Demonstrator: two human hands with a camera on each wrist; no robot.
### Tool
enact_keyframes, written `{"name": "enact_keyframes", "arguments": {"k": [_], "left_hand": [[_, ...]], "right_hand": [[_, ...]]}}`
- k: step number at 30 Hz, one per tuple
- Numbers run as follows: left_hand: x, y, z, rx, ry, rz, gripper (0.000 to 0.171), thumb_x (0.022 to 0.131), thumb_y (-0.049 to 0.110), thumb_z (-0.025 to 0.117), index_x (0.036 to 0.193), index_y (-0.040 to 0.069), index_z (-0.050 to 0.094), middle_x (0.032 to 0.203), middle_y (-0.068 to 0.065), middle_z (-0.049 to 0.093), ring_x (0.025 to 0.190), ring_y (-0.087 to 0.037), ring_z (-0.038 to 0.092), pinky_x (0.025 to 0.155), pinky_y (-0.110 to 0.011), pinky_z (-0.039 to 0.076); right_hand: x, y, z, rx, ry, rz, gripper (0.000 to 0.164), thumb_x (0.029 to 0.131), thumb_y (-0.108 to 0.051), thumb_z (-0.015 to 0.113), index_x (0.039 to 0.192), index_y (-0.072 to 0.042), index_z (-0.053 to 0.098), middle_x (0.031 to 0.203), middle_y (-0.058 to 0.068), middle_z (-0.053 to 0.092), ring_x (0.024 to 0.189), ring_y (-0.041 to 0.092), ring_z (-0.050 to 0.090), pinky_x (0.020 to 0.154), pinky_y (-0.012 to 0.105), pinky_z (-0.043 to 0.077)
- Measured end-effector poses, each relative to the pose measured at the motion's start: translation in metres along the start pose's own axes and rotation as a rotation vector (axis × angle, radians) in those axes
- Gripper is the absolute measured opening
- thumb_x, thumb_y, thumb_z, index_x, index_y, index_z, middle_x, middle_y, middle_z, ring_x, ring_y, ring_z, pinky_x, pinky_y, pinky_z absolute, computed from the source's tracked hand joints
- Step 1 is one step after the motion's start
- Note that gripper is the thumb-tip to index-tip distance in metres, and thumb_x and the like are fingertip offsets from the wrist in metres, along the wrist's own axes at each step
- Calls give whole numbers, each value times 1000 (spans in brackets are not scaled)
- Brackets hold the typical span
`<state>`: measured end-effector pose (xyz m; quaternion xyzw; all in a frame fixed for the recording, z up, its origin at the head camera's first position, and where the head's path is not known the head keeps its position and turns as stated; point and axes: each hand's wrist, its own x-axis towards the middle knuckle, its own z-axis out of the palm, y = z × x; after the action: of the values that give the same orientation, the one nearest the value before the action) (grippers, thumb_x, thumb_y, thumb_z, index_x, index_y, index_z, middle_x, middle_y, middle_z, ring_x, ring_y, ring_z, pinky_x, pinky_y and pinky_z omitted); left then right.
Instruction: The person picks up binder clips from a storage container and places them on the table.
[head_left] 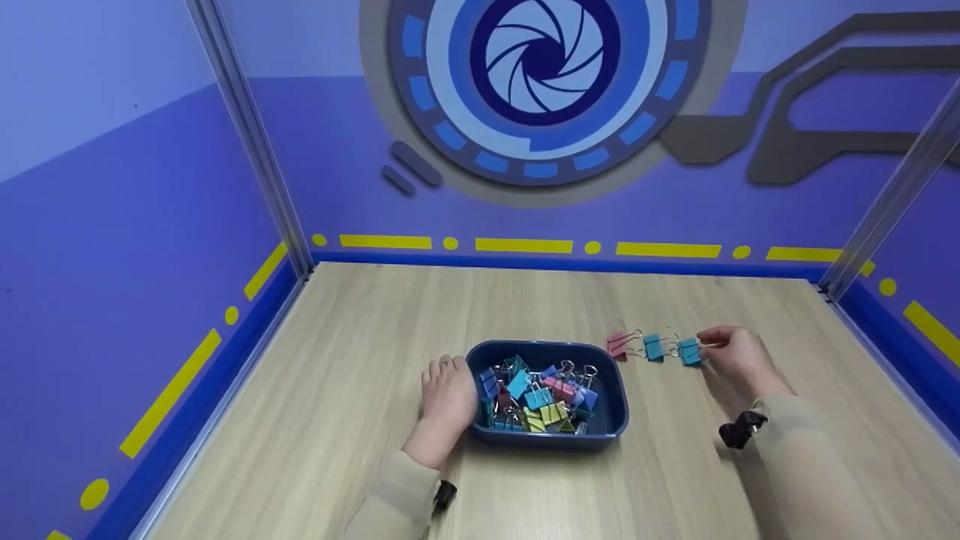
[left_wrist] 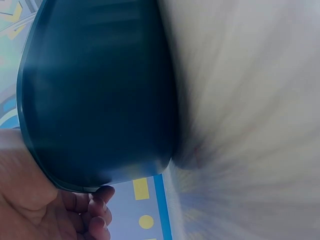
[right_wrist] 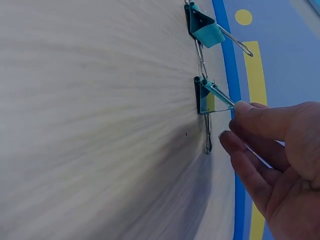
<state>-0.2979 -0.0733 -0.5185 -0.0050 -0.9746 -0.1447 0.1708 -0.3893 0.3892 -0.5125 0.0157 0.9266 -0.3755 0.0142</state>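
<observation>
My left hand (head_left: 448, 394) rests against the left side of a dark blue box (head_left: 551, 442), its fingers loosely bent near the rim's far corner. Inside the box lies a pile of binder clips (head_left: 538, 397) in blue, teal, pink and yellow. To the right, my right hand (head_left: 739, 360) pinches a wire handle of a teal binder clip (right_wrist: 204, 96) between thumb and finger. This clip stands on the table at the right end of a short row. A second teal binder clip (head_left: 654, 348) is beside it, then a pink binder clip (head_left: 617, 346) near the box's corner.
The wood-patterned table (head_left: 360, 322) carries the box and the row of clips. Purple-blue panels (head_left: 330, 165) with yellow marks enclose the back and sides. Metal posts (head_left: 251, 127) stand at the corners. Each wrist wears a small black device (head_left: 742, 429).
</observation>
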Motion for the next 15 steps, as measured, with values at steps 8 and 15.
{"name": "enact_keyframes", "arguments": {"k": [8, 15], "left_hand": [[0, 0, 0, -3, 6, 2, 15, 97, 1, 45, 97, -4, 58, 95, -19, 58, 90, -34, 51, 80, -44, 41], [1, 0, 0, -7, -26, -6, 17, 99, 3, 44, 102, -5, 59, 100, -19, 59, 93, -35, 51, 84, -45, 41]], "right_hand": [[-3, -18, -3, -49, 49, -68, 42, 99, -12, 59, 140, 0, 56, 145, 36, 45, 105, 40, 57, 71, 27, 47], [-10, -53, 4, -109, 108, -253, 34, 98, -7, 62, 132, 0, 63, 139, 33, 55, 108, 46, 63, 87, 53, 55]]}}
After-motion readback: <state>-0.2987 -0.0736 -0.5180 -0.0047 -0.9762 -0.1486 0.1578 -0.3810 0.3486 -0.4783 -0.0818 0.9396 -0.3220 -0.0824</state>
